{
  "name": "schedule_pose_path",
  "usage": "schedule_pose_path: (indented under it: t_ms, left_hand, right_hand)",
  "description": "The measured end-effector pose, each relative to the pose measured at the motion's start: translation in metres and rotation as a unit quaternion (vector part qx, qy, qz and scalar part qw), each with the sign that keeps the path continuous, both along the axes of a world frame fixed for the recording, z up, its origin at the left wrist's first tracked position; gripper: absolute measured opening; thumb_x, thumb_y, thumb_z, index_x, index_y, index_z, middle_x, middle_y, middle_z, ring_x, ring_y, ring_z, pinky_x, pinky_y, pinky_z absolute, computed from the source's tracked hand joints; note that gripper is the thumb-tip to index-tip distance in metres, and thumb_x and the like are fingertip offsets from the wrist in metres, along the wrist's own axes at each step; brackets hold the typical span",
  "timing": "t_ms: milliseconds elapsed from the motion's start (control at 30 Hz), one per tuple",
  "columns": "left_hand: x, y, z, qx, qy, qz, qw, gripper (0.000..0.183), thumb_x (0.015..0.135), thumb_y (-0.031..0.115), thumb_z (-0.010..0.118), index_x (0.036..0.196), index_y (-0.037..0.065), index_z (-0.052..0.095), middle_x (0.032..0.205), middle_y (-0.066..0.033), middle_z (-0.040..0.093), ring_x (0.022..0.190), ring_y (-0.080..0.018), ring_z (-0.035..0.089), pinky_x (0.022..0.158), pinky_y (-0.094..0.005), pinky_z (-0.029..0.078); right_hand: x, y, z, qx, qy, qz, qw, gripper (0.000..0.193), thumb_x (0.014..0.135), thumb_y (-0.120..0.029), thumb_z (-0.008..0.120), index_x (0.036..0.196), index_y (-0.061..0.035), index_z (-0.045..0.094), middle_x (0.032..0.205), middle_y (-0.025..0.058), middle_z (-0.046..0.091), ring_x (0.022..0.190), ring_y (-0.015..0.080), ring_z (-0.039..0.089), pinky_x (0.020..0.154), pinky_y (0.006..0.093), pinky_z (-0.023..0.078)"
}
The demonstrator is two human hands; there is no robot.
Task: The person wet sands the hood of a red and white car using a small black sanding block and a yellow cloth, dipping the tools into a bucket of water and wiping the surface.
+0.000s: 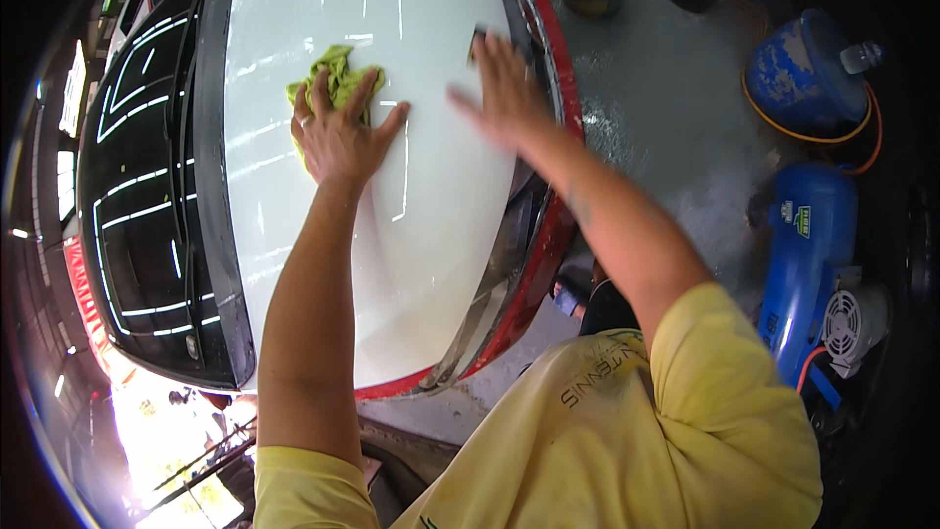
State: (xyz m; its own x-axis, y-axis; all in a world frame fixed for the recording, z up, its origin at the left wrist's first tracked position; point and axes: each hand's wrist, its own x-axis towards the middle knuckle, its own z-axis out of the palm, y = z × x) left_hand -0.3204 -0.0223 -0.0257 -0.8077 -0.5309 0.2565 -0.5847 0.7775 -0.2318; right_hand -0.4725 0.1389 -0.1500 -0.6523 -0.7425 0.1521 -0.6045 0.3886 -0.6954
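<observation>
In the head view, the green cloth (338, 64) lies crumpled on the white car panel (421, 284), in the upper middle of the frame. It sits directly beneath the left hand (343, 137) and bunches out above its fingertips; being rumpled, it has no clear long axis. The left hand is much the nearer one, its fingers spread over the cloth, pressing on it rather than visibly pinching it. The right hand (509, 88), blurred, is well apart from the cloth, toward the panel's edge at upper right. Its fingers are extended and its thumb stands out; a small dark object (477, 42) shows at the fingertips, mostly hidden, so I cannot tell whether it is held or which way its length runs.

As for writing, dark lettering crosses the chest of the yellow shirt (548, 451) at bottom centre. At right, the blue tank (813, 269) bears a green-and-white sticker (804, 221), a smaller pale label beside it, and dark markings lower down, too small to make out.
</observation>
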Motion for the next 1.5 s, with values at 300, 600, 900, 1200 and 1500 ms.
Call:
schedule_pose_path:
  t_ms: [300, 600, 900, 1200, 1500]
  left_hand:
    - [0.021, -0.004, 0.007, -0.004, 0.000, 0.027, 1.000, 0.065, 0.083, 0.075, 0.078, 0.142, 0.047, 0.073, 0.168, -0.0117, 0.046, 0.159, -0.0431, 0.031, 0.128, -0.0545, 0.029]
    - [0.003, 0.006, 0.004, 0.015, -0.028, 0.016, 0.999, 0.068, 0.086, 0.074, 0.077, 0.147, 0.046, 0.069, 0.172, -0.0120, 0.041, 0.162, -0.0422, 0.027, 0.131, -0.0545, 0.027]
    - [-0.040, -0.011, 0.036, 0.094, -0.022, 0.046, 0.994, 0.053, 0.101, 0.058, 0.064, 0.152, 0.043, 0.065, 0.176, -0.0139, 0.036, 0.164, -0.0421, 0.024, 0.133, -0.0577, 0.020]
    - [-0.162, -0.090, 0.036, 0.098, 0.014, 0.115, 0.988, 0.045, 0.106, 0.050, 0.059, 0.149, 0.041, 0.069, 0.175, -0.0138, 0.039, 0.164, -0.0410, 0.024, 0.132, -0.0578, 0.019]
    - [-0.188, -0.109, 0.015, 0.066, 0.025, 0.119, 0.990, 0.047, 0.099, 0.048, 0.069, 0.145, 0.039, 0.071, 0.169, -0.0171, 0.043, 0.160, -0.0461, 0.026, 0.129, -0.0627, 0.023]
  right_hand:
    - [0.209, 0.120, -0.006, -0.056, 0.003, 0.152, 0.987, 0.102, 0.108, -0.068, 0.045, 0.174, 0.0029, 0.011, 0.181, 0.0299, 0.013, 0.169, 0.0470, 0.009, 0.136, 0.0613, 0.010]
    - [-0.020, -0.034, 0.005, 0.011, 0.022, -0.017, 1.000, 0.101, 0.109, -0.075, 0.038, 0.172, 0.0021, 0.022, 0.179, 0.0257, 0.023, 0.168, 0.0389, 0.018, 0.138, 0.0511, 0.013]
    - [0.102, 0.097, 0.022, -0.028, 0.062, 0.186, 0.980, 0.094, 0.108, -0.062, 0.054, 0.174, -0.0027, 0.021, 0.179, 0.0275, 0.022, 0.167, 0.0441, 0.020, 0.134, 0.0578, 0.021]
    - [-0.166, -0.102, 0.021, 0.006, 0.050, 0.174, 0.983, 0.098, 0.109, -0.068, 0.047, 0.173, 0.0011, 0.021, 0.180, 0.0257, 0.020, 0.169, 0.0395, 0.016, 0.138, 0.0500, 0.014]
    - [-0.219, -0.179, 0.013, 0.056, 0.011, 0.161, 0.985, 0.094, 0.112, -0.063, 0.042, 0.173, 0.0040, 0.016, 0.181, 0.0279, 0.014, 0.170, 0.0397, 0.006, 0.138, 0.0515, 0.006]
